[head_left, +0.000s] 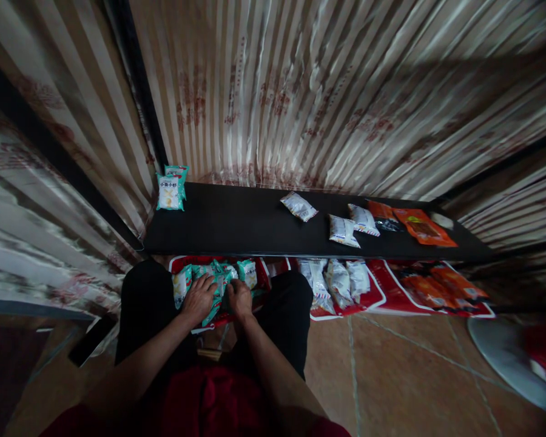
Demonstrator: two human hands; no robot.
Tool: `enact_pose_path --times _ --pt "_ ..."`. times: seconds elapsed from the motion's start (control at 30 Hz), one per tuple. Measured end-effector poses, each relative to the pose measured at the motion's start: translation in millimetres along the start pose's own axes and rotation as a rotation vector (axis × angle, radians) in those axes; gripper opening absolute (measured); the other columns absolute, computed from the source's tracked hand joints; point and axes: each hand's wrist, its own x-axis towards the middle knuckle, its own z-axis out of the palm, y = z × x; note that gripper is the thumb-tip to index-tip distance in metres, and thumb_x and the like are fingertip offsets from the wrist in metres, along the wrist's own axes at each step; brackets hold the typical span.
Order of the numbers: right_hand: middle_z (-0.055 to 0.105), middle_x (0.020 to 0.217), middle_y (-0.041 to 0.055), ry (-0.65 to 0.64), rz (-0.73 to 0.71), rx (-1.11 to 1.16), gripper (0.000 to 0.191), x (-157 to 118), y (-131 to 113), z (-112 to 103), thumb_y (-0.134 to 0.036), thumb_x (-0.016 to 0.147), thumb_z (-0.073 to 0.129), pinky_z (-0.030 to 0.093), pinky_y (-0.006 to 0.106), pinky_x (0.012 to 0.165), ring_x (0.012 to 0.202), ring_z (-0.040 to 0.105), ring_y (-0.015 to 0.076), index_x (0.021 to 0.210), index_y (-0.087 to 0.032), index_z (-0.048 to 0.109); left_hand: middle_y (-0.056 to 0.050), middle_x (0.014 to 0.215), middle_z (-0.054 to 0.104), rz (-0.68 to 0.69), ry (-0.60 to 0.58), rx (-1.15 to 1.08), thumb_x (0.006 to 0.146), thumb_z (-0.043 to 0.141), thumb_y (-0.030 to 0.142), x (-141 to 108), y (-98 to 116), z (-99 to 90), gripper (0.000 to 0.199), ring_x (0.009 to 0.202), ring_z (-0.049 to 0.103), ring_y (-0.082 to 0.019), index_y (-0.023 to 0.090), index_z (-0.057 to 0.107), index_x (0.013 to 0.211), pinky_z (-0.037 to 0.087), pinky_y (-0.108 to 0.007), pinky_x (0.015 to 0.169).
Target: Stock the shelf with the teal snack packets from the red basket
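Observation:
Both hands are over a red basket (pixel 175 264) of green-and-white snack bags between the knees. My left hand (pixel 199 298) lies on the bags at the left, its fingers spread. At the right, my right hand (pixel 239 298) has its fingers bent down against the bags; what its fingertips touch is hidden. A green snack bag (pixel 250 273) shows just beyond the right hand. Another green-and-white bag (pixel 169 193) stands at the left end of the black shelf (pixel 227 221), with one more behind it.
Silver-white bags (pixel 299 206) and orange packets (pixel 421 227) lie on the shelf. Below are red baskets with white bags (pixel 339 282) and orange packets (pixel 455 285). A striped curtain (pixel 264 91) hangs behind. A grey stool (pixel 505 358) is at the right.

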Motion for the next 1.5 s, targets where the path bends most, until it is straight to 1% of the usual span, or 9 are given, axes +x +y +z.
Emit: enact_pose_path --times 0.1,0.2,0.27,0.5,0.83,0.97,1.1,1.23,1.5 --pt "0.063 0.113 0.0121 0.023 -0.066 -0.097 0.034 14 -10 -3 -0.023 0.087 0.044 0.039 0.035 0.095 0.107 0.056 0.0224 0.116 -0.015 0.059 -0.013 0.122 0.060 0.010 -0.001 0.017 0.078 0.046 0.007 -1 0 2.1 0.035 0.122 0.048 -0.027 0.016 0.065 0.106 0.040 -0.046 0.101" --pt "0.061 0.120 0.0105 -0.153 -0.143 -0.226 0.037 36 -26 -5 -0.025 0.088 0.044 0.033 0.032 0.100 0.116 0.049 0.0210 0.122 -0.016 0.056 -0.012 0.123 0.059 0.028 -0.020 0.054 0.079 0.046 0.007 -3 0 4.8 0.034 0.124 0.046 -0.027 0.015 0.064 0.107 0.040 -0.045 0.102" --pt "0.061 0.120 0.0099 -0.264 -0.126 -0.327 0.039 50 -38 -3 -0.026 0.087 0.045 0.032 0.031 0.100 0.119 0.047 0.0215 0.124 -0.016 0.055 -0.012 0.124 0.058 0.023 -0.031 0.075 0.079 0.046 0.007 -5 1 6.2 0.034 0.124 0.045 -0.026 0.015 0.063 0.107 0.039 -0.044 0.102" --pt "0.067 0.107 0.0127 -0.321 -0.063 -0.402 0.024 70 -52 10 -0.020 0.084 0.049 0.037 0.032 0.088 0.110 0.053 0.0250 0.097 -0.017 0.070 -0.011 0.127 0.056 -0.046 -0.051 0.031 0.076 0.048 0.010 -8 9 0.4 0.036 0.124 0.045 -0.028 0.015 0.063 0.108 0.037 -0.044 0.103" --pt "0.067 0.105 0.0066 -0.256 -0.124 -0.406 0.027 52 -49 -4 -0.017 0.090 0.037 0.039 0.027 0.082 0.098 0.059 0.0177 0.099 -0.022 0.063 -0.011 0.120 0.060 -0.131 0.035 -0.017 0.077 0.049 0.017 0 13 -7.7 0.029 0.117 0.048 -0.029 0.017 0.065 0.102 0.038 -0.048 0.098" --pt "0.067 0.101 0.0043 -0.240 -0.183 -0.434 0.024 49 -53 -16 -0.018 0.090 0.038 0.040 0.025 0.071 0.087 0.063 0.0166 0.099 -0.025 0.060 -0.011 0.118 0.060 -0.131 0.074 -0.018 0.077 0.049 0.018 -1 13 -9.0 0.028 0.114 0.050 -0.029 0.017 0.065 0.100 0.040 -0.047 0.095" --pt "0.066 0.100 0.0030 -0.185 -0.290 -0.480 0.023 47 -58 -31 -0.015 0.089 0.041 0.039 0.026 0.073 0.090 0.062 0.0166 0.099 -0.025 0.058 -0.011 0.117 0.061 -0.128 0.104 -0.027 0.077 0.049 0.018 -2 13 -9.7 0.029 0.113 0.050 -0.028 0.018 0.065 0.101 0.040 -0.046 0.095" --pt "0.066 0.097 0.0041 -0.160 -0.303 -0.499 0.022 44 -63 -45 -0.018 0.092 0.038 0.039 0.026 0.070 0.083 0.062 0.0154 0.101 -0.024 0.056 -0.012 0.118 0.061 -0.141 0.080 -0.007 0.078 0.048 0.019 -3 12 -7.0 0.030 0.114 0.051 -0.029 0.018 0.065 0.103 0.040 -0.046 0.095" --pt "0.066 0.090 0.0059 0.066 -0.554 -0.451 0.019 35 -67 -70 -0.016 0.091 0.042 0.036 0.030 0.077 0.087 0.056 0.0196 0.099 -0.021 0.059 -0.014 0.124 0.058 -0.119 0.061 -0.040 0.079 0.045 0.019 -7 7 3.3 0.037 0.117 0.051 -0.030 0.012 0.061 0.112 0.040 -0.048 0.098"
